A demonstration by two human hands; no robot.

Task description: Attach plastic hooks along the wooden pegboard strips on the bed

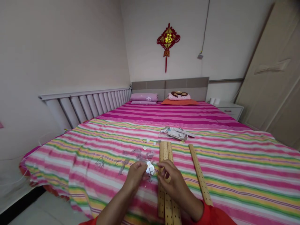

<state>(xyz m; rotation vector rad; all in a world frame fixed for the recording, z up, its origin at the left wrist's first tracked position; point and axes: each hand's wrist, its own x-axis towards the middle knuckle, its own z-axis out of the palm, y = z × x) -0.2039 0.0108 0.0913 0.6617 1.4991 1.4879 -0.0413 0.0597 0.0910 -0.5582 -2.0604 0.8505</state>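
Note:
My left hand [136,174] pinches a small white card [150,168], which has a dark, thin, curved piece on it. Just right of the card, my right hand [172,176] has its fingers curled above the wooden strips; anything in its fingertips is too small to make out. Perforated wooden strips [168,200] lie side by side partly under my right hand. Small clear plastic bags [138,151] and bits of thin wire [117,162] are scattered beyond my left hand. A few small white pieces [144,148] lie farther off.
Another perforated wooden strip [200,175] rests to the right. A pile of flat grey and white packets [175,133] lies beyond the strips. A clear tangled item [99,162] sits left on the striped bedspread [246,175]. White rails [91,104] border the left side.

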